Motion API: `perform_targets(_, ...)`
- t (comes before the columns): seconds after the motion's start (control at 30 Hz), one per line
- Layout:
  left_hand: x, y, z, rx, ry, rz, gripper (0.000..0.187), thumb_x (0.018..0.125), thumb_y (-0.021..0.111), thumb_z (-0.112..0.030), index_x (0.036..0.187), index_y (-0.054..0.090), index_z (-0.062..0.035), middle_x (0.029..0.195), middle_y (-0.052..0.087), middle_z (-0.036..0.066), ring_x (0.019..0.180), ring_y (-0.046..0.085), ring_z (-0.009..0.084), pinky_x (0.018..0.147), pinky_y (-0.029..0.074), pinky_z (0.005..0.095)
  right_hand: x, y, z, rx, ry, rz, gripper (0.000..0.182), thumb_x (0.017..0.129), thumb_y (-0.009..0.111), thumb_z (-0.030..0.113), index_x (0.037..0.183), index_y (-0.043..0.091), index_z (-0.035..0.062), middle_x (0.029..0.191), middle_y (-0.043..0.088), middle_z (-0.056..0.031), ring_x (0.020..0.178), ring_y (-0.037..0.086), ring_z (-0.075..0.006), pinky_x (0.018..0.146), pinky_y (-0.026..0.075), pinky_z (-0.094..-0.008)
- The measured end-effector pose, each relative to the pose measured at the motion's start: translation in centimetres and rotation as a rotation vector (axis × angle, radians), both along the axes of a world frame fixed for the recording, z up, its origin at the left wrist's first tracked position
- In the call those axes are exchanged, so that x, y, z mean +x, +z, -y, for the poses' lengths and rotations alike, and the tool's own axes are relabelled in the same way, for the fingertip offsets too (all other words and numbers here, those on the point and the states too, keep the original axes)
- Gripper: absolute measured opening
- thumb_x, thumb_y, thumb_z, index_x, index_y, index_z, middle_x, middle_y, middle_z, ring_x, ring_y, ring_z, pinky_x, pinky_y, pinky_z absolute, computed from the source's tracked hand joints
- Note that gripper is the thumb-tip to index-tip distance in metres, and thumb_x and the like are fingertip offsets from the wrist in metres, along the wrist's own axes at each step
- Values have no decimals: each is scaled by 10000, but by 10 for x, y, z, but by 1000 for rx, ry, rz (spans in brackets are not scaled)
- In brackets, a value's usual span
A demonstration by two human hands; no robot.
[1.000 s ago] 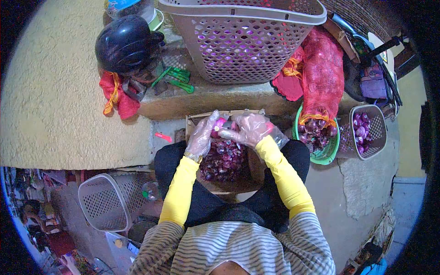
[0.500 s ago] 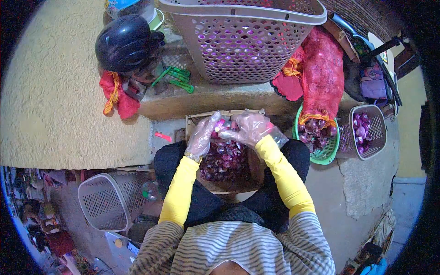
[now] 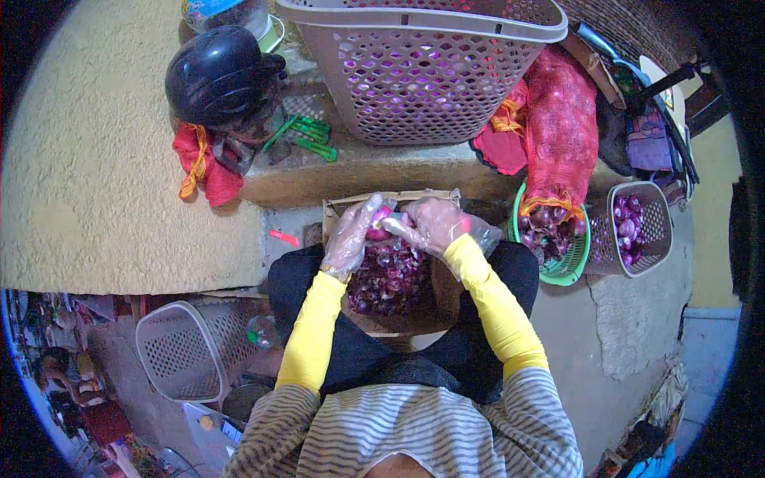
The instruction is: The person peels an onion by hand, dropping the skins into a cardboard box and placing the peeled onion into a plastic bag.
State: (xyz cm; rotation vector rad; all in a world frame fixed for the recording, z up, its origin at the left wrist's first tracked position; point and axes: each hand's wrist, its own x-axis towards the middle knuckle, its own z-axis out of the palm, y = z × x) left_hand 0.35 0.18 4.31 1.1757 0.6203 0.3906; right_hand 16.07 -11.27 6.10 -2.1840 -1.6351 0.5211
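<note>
Above a cardboard box, my left hand in a clear plastic glove is closed around a red onion. My right hand, gloved the same way, is curled beside it, its thumb reaching to the onion. A pinkish-red bit shows at the right palm; the fingers hide what it belongs to. Below both hands, the box holds a heap of dark purple onion skins and pieces. It sits between my knees.
On the ledge ahead stand a large perforated basket, a black helmet and green clips. To the right, a red mesh sack leans into a green basket, beside a grey basket of onions. Another basket lies left.
My right hand has shifted slightly, with its thumb now angled up along the onion. The onion has turned a little in my left hand, which stays in place.
</note>
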Motion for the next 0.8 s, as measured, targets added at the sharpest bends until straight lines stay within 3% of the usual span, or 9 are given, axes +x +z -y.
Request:
perform_targets(0.37,0,-15,-9,-17,63,-28,541,988,561,-517,1094,707,-7,1018,703,71,929,642,136,915,484,296,-1,8,0,-91,146,39,636,874,551,693,764,684,81,756,685,-178,732,678,-378,689,523,-495)
perform_targets(0.53,-1,-12,-8,-13,39,-24,539,994,554,-508,1122,706,-6,1056,707,82,944,644,143,937,476,300,-1,12,2,85,-36,-15,650,754,667,736,767,671,86,769,684,-166,753,682,-361,700,525,-487)
perform_targets(0.8,1,-19,-6,-144,50,-21,508,982,596,-485,1071,681,9,997,696,82,918,637,139,884,495,301,1,15,1,102,-20,-31,660,734,687,738,811,655,84,790,679,-173,793,682,-367,716,524,-476)
